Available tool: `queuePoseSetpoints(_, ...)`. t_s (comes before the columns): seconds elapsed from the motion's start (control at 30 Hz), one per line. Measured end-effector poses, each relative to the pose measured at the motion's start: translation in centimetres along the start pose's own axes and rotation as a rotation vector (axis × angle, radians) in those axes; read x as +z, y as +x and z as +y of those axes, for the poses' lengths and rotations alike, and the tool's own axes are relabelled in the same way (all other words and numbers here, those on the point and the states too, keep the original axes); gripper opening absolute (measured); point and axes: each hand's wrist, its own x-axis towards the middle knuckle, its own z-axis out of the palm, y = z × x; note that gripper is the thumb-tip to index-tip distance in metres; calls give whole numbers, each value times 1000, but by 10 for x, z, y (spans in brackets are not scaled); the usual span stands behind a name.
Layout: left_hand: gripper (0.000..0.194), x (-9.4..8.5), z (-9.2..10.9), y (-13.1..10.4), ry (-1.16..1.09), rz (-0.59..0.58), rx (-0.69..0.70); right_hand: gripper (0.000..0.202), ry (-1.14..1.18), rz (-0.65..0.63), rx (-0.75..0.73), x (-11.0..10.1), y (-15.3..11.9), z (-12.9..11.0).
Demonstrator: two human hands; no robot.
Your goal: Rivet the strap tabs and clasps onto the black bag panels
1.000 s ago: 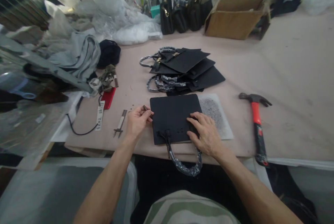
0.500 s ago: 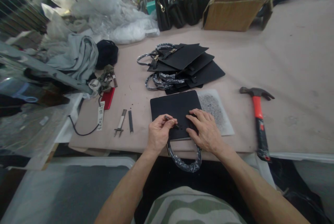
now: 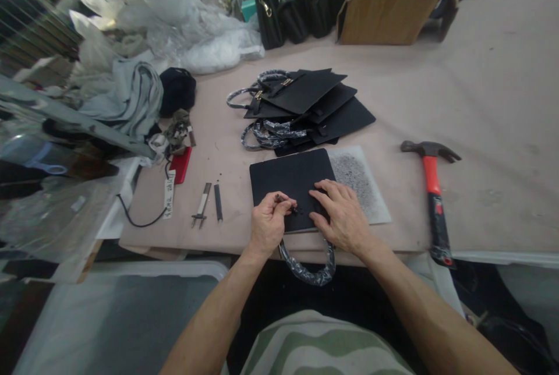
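A black bag panel (image 3: 288, 174) lies flat at the table's front edge. Its plastic-wrapped handle (image 3: 311, 274) hangs over the edge towards me. My left hand (image 3: 269, 220) pinches a small dark metal punch (image 3: 278, 198), its tip at the panel near a few small dark bits. My right hand (image 3: 338, 212) rests on the panel's right side with fingers spread, holding nothing. Partly under the panel is a pale speckled board (image 3: 358, 186). A claw hammer (image 3: 432, 194) with a red and black grip lies to the right.
Behind the panel is a pile of black panels (image 3: 305, 95) with wrapped handles. Dividers (image 3: 201, 206) and a dark flat strip (image 3: 218, 202) lie at left, near a red item (image 3: 180, 165). A cardboard box (image 3: 388, 8), black bags (image 3: 305, 8) and plastic wrapping (image 3: 209, 43) stand farther back.
The view has shifted slightly. The punch in my left hand looks a little more upright at the panel. My right hand stays spread in the same place.
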Motion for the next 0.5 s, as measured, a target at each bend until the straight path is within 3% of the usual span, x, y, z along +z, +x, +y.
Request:
queuePoseSetpoints(0.3,11,3,-3,-2,118,31,91,42,10,12,-3,1,-1,1)
queuePoseSetpoints(0.5,9,-1,-7,-5,320,-32,395,38,151,89,-28,3,-2,5)
